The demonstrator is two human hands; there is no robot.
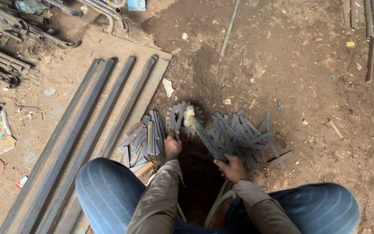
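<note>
- Squatting over the dirt floor (308, 65), the person had both knees in blue trousers at the bottom edge of the view.
- The right hand (232, 168) was closed in a firm grip round the handle of a hammer (200, 130), whose pale head lay on a toothed metal wheel (182, 119) set in the ground.
- The left hand (172, 146) rested at the near edge of that wheel, its fingers curled on a short flat metal strip (179, 119) laid across it; how tightly the grip was shut could not be told.
- A heap of cut strips (243, 138) lay just to the right of the wheel, fanned out on the dirt.
- A second pile of strips (143, 141) lay just to the left, at the end of a flat metal sheet (152, 73).
- Long steel bars (87, 130) lay side by side on that sheet, running away to the upper right.
- More rods and scrap (5, 65) sat at the upper left.
</note>
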